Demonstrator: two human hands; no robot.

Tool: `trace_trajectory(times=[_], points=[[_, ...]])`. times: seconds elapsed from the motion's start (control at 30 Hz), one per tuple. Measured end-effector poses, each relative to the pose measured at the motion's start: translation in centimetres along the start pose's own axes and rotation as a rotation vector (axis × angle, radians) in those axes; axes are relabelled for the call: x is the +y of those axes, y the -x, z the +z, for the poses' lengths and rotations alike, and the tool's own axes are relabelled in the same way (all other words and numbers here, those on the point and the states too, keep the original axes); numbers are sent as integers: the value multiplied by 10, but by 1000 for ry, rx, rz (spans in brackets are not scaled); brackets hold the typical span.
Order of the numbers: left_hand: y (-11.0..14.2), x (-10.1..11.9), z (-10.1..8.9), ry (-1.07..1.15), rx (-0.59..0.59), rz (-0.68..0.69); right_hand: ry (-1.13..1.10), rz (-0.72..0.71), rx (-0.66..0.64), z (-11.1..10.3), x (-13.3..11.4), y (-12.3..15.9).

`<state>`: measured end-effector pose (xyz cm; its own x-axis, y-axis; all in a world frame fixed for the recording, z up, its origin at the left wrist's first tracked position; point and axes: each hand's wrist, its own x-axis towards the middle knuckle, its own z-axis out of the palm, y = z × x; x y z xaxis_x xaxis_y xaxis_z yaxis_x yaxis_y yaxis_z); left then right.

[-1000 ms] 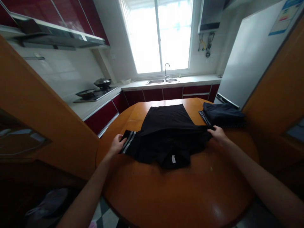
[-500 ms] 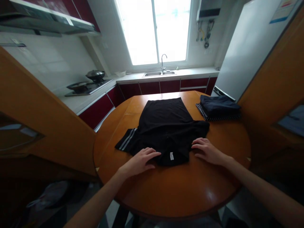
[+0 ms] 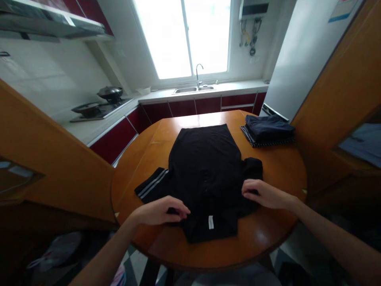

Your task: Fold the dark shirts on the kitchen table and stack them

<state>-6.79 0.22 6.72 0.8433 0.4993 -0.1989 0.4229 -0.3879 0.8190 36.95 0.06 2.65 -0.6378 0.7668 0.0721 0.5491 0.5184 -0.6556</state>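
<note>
A black short-sleeved polo shirt (image 3: 205, 155) lies spread on the wooden table (image 3: 143, 147), its collar and white neck label toward me. Two pale stripes edge the left sleeve; the right sleeve is bunched and partly folded. My left hand (image 3: 163, 210) is closed in a pinch on the shirt by the left shoulder, next to the collar. On the other side, my right hand (image 3: 263, 192) has its fingers curled together on the cloth near the right shoulder and sleeve. The fabric between the fingers is mostly hidden.
Folded dark clothes (image 3: 268, 129) are stacked at the table's back right. Behind are a counter with a sink (image 3: 193, 89), and a stove with a lidded wok (image 3: 110, 93) at left. A refrigerator (image 3: 285, 59) stands at right; wooden panels flank the table.
The shirt has slid toward me, its collar now closer to the table's near edge and its body flatter. Both hands have gone from loosely spread to pinched on the cloth. My view has shifted slightly.
</note>
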Motion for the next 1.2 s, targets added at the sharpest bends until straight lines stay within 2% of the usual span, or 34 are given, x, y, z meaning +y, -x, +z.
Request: trace_trajectory(times=[0.07,0.1,0.13,0.17,0.23,0.27,0.33,0.4,0.5,0.57,0.63,0.73,0.8,0.87,0.97,1.1,1.2], points=[[-7,-8,-22,58,178,-51,141,135,320,-7,26,-14],[-12,-16,-34,73,317,-77,223,238,472,-12,44,-22],[-18,-26,-46,78,468,-100,278,344,564,-17,61,-29],[-25,-38,-58,74,609,-128,290,433,608,-23,78,-36],[-38,-62,-77,67,840,-205,200,558,585,-35,106,-47],[-43,-73,-82,59,919,-246,122,598,552,-40,116,-50],[-52,-92,-86,24,1003,-297,-30,658,493,-48,125,-53],[-57,-105,-82,-29,1020,-301,-121,727,424,-53,123,-53],[-59,-115,-72,-97,1008,-294,-185,798,256,-62,109,-47],[-57,-117,-68,-113,1004,-297,-251,744,162,-67,98,-39],[-55,-116,-67,-107,1004,-296,-343,615,137,-70,88,-30],[-52,-116,-68,-109,998,-294,-503,464,144,-68,77,-17],[-51,-118,-69,-119,990,-290,-601,470,141,-62,72,-9],[-51,-121,-71,-128,976,-284,-645,537,149,-56,68,-2],[-50,-125,-72,-137,953,-285,-607,599,181,-53,63,3],[-50,-124,-74,-156,940,-289,-579,559,276,-65,62,2],[-49,-123,-74,-170,937,-294,-432,494,420,-77,70,-1]])
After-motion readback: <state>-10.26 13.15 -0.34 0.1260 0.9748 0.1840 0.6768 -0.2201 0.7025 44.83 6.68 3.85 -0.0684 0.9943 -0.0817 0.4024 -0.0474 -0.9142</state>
